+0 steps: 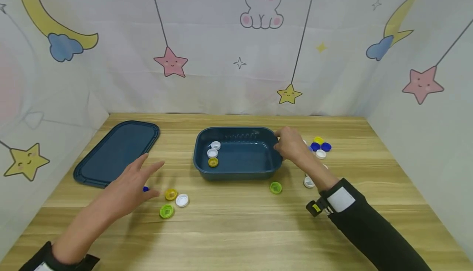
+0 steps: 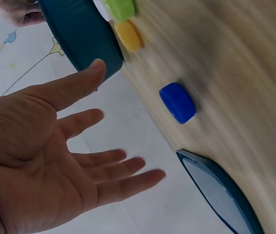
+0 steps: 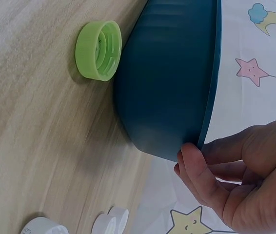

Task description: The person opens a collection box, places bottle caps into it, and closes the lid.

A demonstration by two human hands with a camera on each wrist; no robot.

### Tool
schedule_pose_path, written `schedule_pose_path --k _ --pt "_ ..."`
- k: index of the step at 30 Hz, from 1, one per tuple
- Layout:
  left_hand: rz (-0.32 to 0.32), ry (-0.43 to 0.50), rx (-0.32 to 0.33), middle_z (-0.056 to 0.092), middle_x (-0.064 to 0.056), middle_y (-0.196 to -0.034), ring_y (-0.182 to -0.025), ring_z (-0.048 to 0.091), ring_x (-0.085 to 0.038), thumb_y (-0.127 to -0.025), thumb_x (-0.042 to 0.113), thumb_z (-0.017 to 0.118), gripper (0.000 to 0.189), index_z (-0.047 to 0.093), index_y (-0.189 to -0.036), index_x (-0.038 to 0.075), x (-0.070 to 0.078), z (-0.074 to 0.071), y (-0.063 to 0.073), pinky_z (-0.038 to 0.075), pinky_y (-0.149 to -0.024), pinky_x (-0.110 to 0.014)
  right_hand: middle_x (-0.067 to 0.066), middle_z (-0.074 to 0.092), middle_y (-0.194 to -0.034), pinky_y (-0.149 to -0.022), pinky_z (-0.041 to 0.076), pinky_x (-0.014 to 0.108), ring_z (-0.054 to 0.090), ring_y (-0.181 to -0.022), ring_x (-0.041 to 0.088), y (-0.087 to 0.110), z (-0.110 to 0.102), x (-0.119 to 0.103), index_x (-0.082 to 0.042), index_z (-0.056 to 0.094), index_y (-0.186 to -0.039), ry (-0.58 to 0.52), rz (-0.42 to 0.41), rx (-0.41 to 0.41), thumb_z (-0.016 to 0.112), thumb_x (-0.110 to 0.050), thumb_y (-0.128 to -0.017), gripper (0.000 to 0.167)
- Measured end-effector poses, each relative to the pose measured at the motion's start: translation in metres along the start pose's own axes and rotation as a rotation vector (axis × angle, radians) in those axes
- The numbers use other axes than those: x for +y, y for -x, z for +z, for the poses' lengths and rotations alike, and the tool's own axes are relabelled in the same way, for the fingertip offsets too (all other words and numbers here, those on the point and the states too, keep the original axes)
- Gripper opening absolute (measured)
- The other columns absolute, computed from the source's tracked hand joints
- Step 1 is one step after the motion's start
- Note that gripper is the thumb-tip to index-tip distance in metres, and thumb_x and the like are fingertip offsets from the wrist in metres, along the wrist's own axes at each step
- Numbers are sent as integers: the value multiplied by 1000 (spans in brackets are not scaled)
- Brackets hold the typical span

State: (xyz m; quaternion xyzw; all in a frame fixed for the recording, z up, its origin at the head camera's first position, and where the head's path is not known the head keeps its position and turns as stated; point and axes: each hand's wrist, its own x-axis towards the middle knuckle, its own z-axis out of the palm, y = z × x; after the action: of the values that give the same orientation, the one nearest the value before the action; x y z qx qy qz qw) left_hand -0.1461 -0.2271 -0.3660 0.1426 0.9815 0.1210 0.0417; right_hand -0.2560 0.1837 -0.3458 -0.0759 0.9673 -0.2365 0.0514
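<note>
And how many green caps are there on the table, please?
2: one green cap near the left hand, beside a yellow cap and a white cap; another green cap in front of the container near its right end. Others may be hidden.

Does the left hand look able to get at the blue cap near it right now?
Probably yes: the left hand is empty, its fingers spread, and the left wrist view shows nothing blocking the nearby blue cap.
</note>
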Motion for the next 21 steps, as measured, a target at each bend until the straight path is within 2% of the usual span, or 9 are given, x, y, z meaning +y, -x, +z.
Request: schedule_pose_path --k 3,6,9,15,21 --pt "28 -19 19 46 -40 -141 -123 52 -59 -84 17 87 64 60 -140 1 -4 5 0 56 -83 -66 34 68 -124 -52 60 25 78 -87 32 0 0 1 14 63 -132 -4 3 -1 67 6 -92 41" --pt "39 -32 43 57 -33 -123 -108 60 -48 -82 10 87 50 67 -126 -3 -7 10 -1 58 -80 -58 34 68 -124 -52 60 24 78 -86 32 1 0 1 13 63 -132 -4 5 -2 67 6 -92 41" --pt "27 -36 52 59 -27 -114 -102 62 -43 -81 7 87 42 70 -118 -3 -8 15 -1 58 -81 -56 34 67 -125 -53 60 24 78 -86 32 1 0 1 13 62 -133 -8 11 -8 67 6 -93 41" --pt "16 -36 49 61 -22 -109 -98 62 -38 -82 4 85 32 72 -111 -2 -9 22 -4 58 -78 -51 33 66 -129 -54 61 24 78 -89 32 1 0 1 12 61 -135 -10 27 -13 66 5 -94 42" --pt "17 -27 6 64 -18 -99 -90 66 -31 -86 -2 77 17 72 -102 -3 -10 25 -8 59 -76 -47 33 66 -130 -55 61 24 78 -89 32 2 0 1 12 59 -137 -32 43 -24 66 5 -95 43"
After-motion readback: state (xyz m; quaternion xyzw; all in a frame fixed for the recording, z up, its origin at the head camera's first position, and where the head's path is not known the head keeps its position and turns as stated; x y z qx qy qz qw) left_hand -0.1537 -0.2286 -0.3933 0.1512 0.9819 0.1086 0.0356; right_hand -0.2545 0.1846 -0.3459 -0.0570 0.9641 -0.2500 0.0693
